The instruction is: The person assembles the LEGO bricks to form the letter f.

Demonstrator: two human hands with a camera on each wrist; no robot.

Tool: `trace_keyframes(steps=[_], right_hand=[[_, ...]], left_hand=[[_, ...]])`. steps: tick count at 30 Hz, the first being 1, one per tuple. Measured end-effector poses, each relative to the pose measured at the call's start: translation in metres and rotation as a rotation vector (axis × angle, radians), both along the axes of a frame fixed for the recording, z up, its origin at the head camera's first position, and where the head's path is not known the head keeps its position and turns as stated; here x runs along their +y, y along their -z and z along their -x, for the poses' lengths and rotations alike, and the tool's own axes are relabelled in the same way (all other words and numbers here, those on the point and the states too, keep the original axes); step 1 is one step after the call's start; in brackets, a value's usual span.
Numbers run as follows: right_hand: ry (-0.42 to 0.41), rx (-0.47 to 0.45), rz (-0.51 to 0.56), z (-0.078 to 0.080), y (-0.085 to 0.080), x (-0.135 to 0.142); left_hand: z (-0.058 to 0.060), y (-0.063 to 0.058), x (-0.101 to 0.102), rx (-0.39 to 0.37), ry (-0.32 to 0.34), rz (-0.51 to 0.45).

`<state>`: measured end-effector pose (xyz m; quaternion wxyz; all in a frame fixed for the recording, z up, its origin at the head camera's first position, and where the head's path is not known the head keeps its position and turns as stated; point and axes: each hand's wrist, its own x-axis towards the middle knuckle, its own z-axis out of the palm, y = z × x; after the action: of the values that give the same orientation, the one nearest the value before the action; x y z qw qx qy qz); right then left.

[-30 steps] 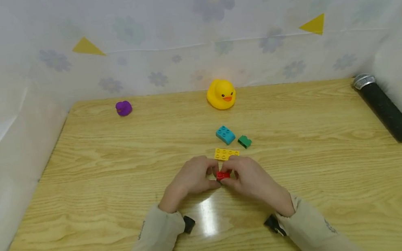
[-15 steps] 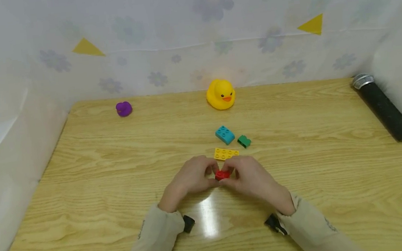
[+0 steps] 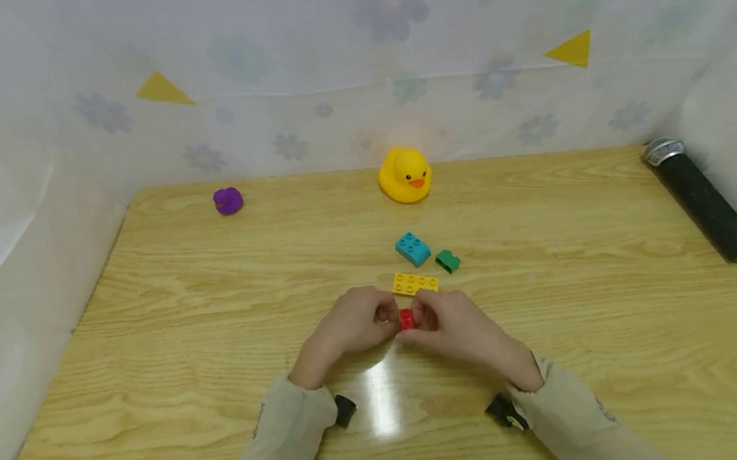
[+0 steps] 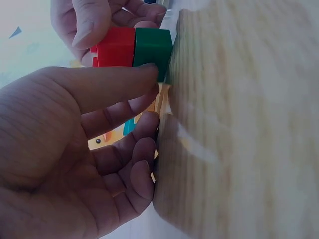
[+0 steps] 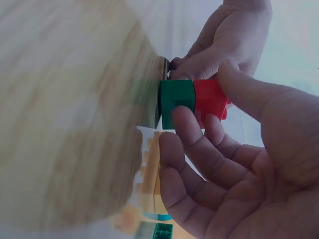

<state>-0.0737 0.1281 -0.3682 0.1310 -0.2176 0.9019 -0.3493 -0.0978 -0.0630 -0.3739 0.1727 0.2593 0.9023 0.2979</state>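
Between the two hands, a red toy building brick sits on top of a green brick, which is low on the table. In the left wrist view, the thumb and forefinger of my left hand hold the green brick at its side. My right hand has its thumb and forefinger about the red brick, while another fingertip lies against the green one in the right wrist view. The studs of the red brick face up in the head view. Just beyond the hands lies a yellow brick.
Past the yellow brick are a blue brick and a small loose green brick. A yellow rubber duck and a purple duck stand along the table's back edge. At the far right lies a microphone.
The red brick has turned between the hands and now shows a narrower top. My right fingers have shifted off its top to its right side. The left hand has barely moved.
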Motion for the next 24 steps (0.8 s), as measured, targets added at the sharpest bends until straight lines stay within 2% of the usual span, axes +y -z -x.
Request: trace_keyframes(steps=[8, 13, 20, 24], right_hand=[[-0.03, -0.046, 0.024, 0.0027, 0.0017, 0.0015], [-0.05, -0.044, 0.031, 0.0026, 0.0038, 0.0028], [-0.07, -0.021, 0.009, 0.0046, 0.0031, 0.003], [-0.066, -0.023, 0.009, 0.0052, 0.0025, 0.005]], left_hand=[[-0.0022, -0.0025, -0.0015, -0.026, 0.012, -0.019], [-0.0039, -0.001, -0.0032, -0.015, 0.016, -0.065], [-0.0016, -0.0004, -0.0041, -0.018, 0.023, -0.074], [-0.0008, 0.0001, -0.0042, -0.047, 0.013, -0.078]])
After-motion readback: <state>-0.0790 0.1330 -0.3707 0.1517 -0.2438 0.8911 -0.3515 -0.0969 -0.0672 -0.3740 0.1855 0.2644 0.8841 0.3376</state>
